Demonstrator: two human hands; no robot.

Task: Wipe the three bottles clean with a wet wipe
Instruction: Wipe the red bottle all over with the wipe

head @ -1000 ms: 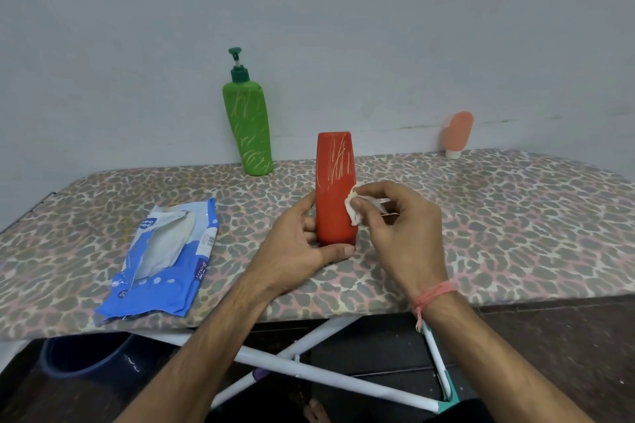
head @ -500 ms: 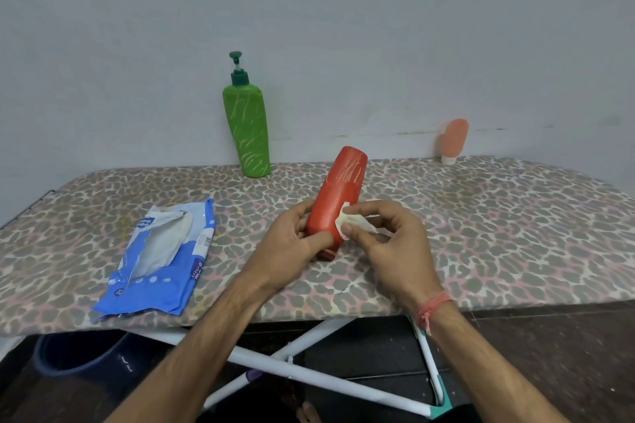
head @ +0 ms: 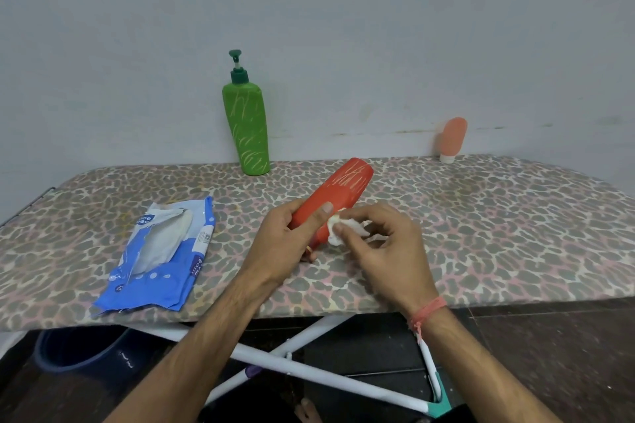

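Observation:
My left hand (head: 287,244) grips the lower end of a red bottle (head: 343,191), which is tilted far over to the right with its top pointing away from me; pale scribble marks show near its upper end. Pinched in my right hand (head: 385,251) is a small white wet wipe (head: 338,233), pressed against the bottle's lower right side. A green pump bottle (head: 247,127) with the same pale scribbles stands upright at the back by the wall. A small salmon-pink tube (head: 453,137) stands on its white cap at the back right.
An opened blue wet-wipe pack (head: 161,254) lies on the left of the leopard-print ironing board (head: 498,233). Below the board are its white crossed legs (head: 275,357) and a dark blue bucket (head: 79,350) at the left. A grey wall stands directly behind.
The red bottle went from upright to steeply tilted rightward in my left hand. My right hand with the wipe moved down toward the bottle's lower end.

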